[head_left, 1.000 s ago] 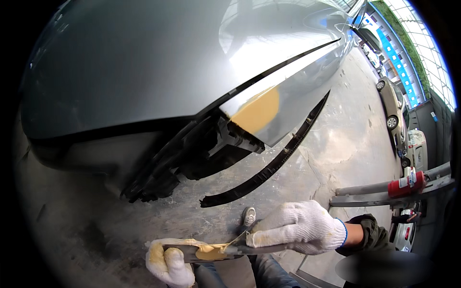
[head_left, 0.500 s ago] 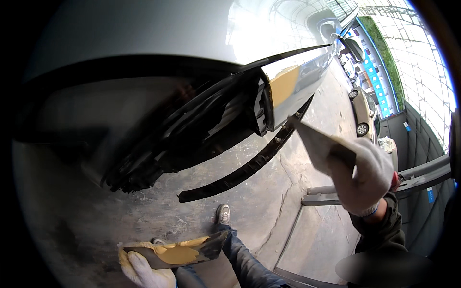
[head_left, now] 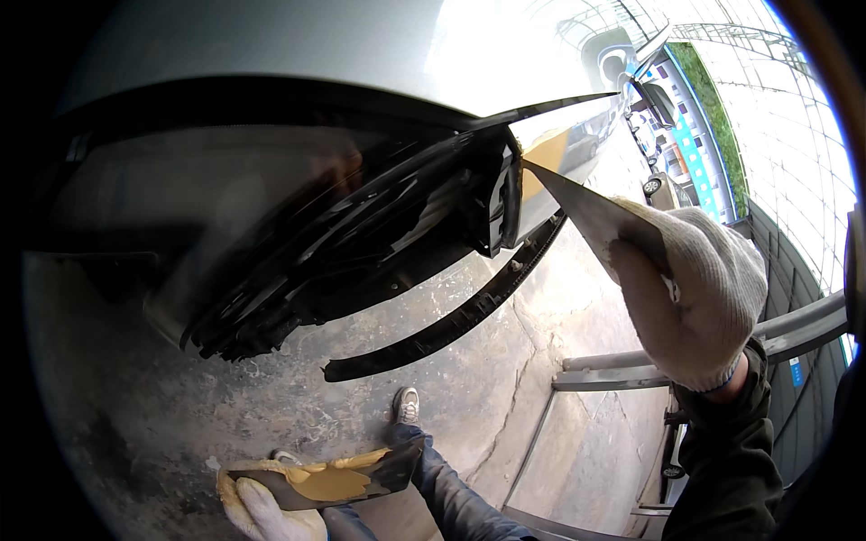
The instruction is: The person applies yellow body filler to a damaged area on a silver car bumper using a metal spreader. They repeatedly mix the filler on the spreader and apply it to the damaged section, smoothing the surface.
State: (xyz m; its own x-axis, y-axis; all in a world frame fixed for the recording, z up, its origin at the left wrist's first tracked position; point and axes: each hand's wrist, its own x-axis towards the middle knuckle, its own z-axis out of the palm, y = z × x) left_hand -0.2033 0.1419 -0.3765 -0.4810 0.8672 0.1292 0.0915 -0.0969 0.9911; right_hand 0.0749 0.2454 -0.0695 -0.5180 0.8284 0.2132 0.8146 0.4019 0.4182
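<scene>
Yellow filler patch (head_left: 545,153) lies just beyond right hand (head_left: 690,293) fingers gripping the spreader (head_left: 586,212); keep blade flat, light; left hand (head_left: 262,505) fingers clasp the loaded board (head_left: 329,482)

A long teal and blue signboard (head_left: 693,149) ran along the building front at two o'clock. A small blue label (head_left: 797,371) sat on the grey metal rail (head_left: 794,329) at four o'clock.

Trim strip (head_left: 451,325) on floor (head_left: 271,406) below car (head_left: 271,54)
</scene>
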